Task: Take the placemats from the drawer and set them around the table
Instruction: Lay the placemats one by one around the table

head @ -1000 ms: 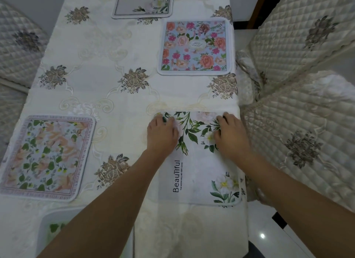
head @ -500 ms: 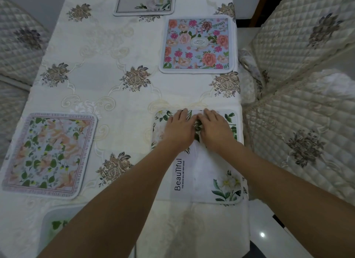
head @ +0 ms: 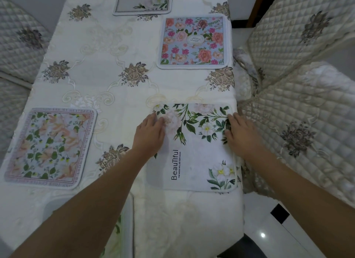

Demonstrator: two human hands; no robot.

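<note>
Placemat with the white blooms and the printed word lies flat on the counter, right at its right-hand edge, long axis running away from the person, and both hands are on it. Left hand rests palm down over the near-left part of the far end, fingers stretched toward the far-left corner; right hand lies flat along the right border, fingers pointing at the far-right corner. Neither hand grips anything: the fingers are spread and laid open on the cloth, pressing rather than pinching. So the mat sits directly beneath the fingers, its bulk running back toward the wrists and between the two forearms. Both hands look equally near; the smoothing, I judge, turns on that wide stance across the short side. Three other mats are already out: a pale green one at left, a pink rose one farther up the right side, another at the far end. A quilted chair stands just beside the mat's edge.
</note>
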